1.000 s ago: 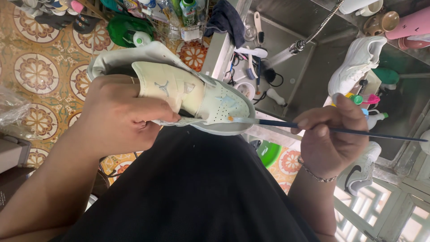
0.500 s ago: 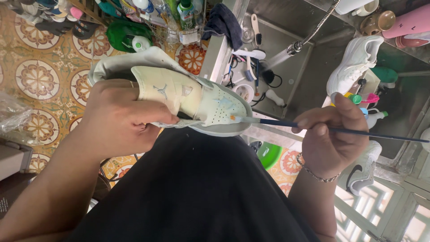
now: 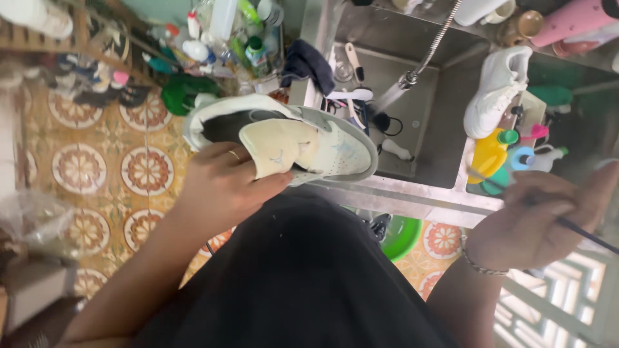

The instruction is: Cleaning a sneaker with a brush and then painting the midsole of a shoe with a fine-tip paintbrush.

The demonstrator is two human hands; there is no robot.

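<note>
The left hand (image 3: 225,187) is closed around a pale sneaker (image 3: 303,142), thumb across its yellowed side panel, tilting it so the toe points toward the steel sink (image 3: 445,109) and the side faces up for work. The right hand (image 3: 541,219) pinches a thin dark brush (image 3: 580,229) well apart from the shoe, handle trailing off to the right. Beyond, a white shoe (image 3: 496,93) rests on the sink's edge beside a yellow bottle (image 3: 488,158), and the tiled floor (image 3: 97,167) shows below.

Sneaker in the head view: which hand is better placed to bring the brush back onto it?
Right, probably. The right hand grips the thin dark brush off to the side, apart from the sneaker. The left hand is occupied, clasping the sneaker over the metal sink.
</note>
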